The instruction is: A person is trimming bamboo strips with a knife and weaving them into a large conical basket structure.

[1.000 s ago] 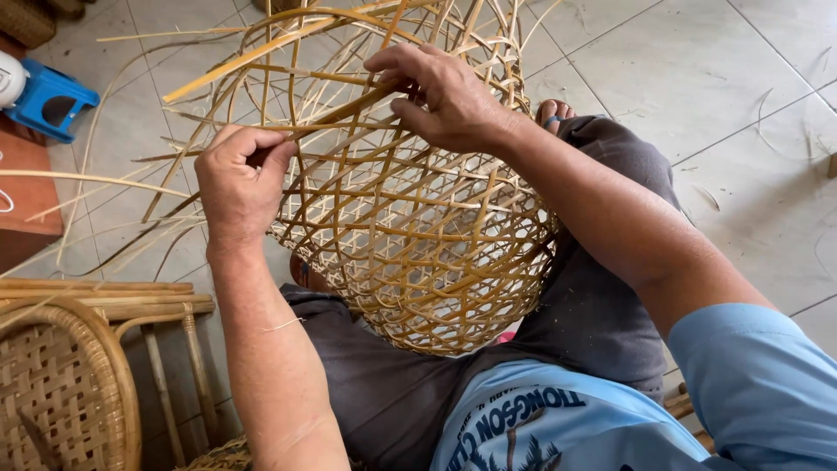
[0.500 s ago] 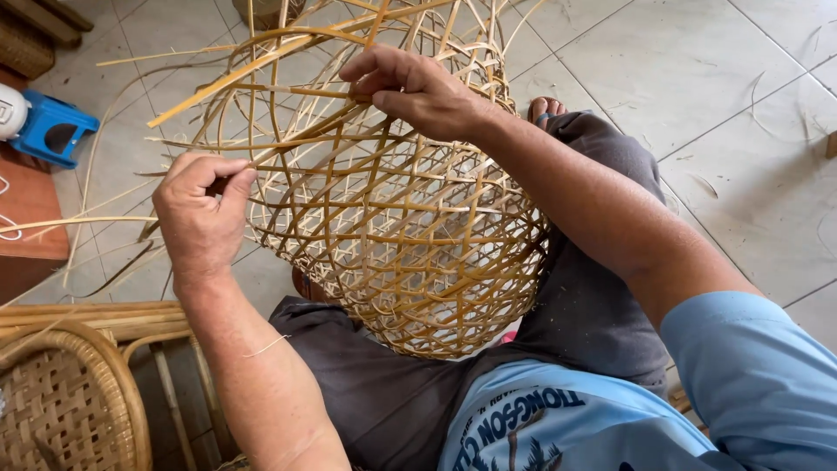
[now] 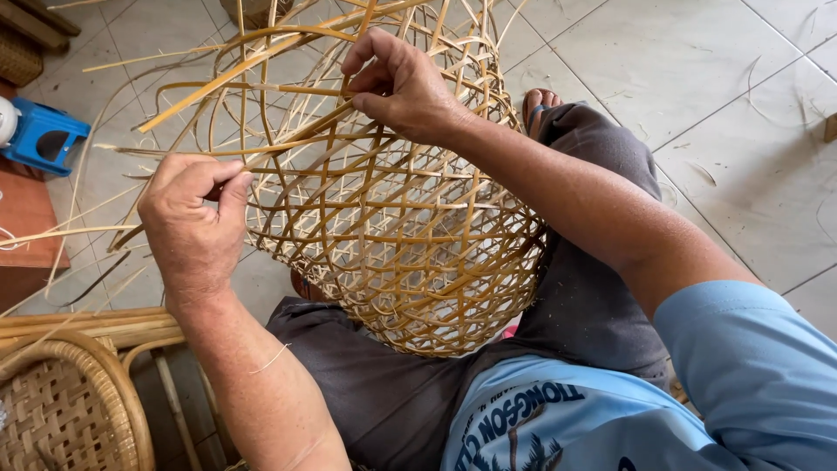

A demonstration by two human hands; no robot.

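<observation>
Head view: we've got the half-woven basket [image 3: 392, 218] resting on our lap. Our left hand [image 3: 193, 228] pinches one loose strip [image 3: 261, 150], our right hand [image 3: 403, 85] grips another up top. Looks like mid-weave; tucking that strip probably needs steady tension.

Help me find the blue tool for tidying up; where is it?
In the head view, the blue tool sits on the tiled floor at far left, beyond the left hand.
</observation>
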